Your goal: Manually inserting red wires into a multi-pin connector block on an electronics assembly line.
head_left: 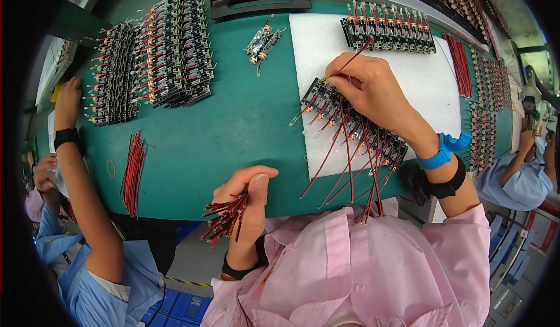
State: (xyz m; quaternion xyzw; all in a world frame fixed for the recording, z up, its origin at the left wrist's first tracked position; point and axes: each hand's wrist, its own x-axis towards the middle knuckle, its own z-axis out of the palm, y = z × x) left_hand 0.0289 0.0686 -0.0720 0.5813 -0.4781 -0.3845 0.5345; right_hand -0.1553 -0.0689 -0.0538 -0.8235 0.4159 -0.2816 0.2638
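Note:
My left hand (252, 201) is closed around a bundle of short red and black wires (223, 217), near the table's front edge. The stripped-looking ends fan out to the left. My right hand (373, 88) pinches a single red and black wire (357, 56) at the upper left end of a row of small black circuit boards (318, 98). That row lies slanted on a white foam sheet (440, 102). Several long red and black wires (349, 146) hang from it toward me, over the table edge. Whether the pinched wire touches a board is hard to make out.
Another board row (388, 30) lies at the foam's far side, beside a red wire bundle (457, 64). Stacked boards (175, 50), loose boards (262, 44), wires (134, 169) and a rubber band (111, 167) lie leftward. A co-worker's arm (87, 187) reaches in at left.

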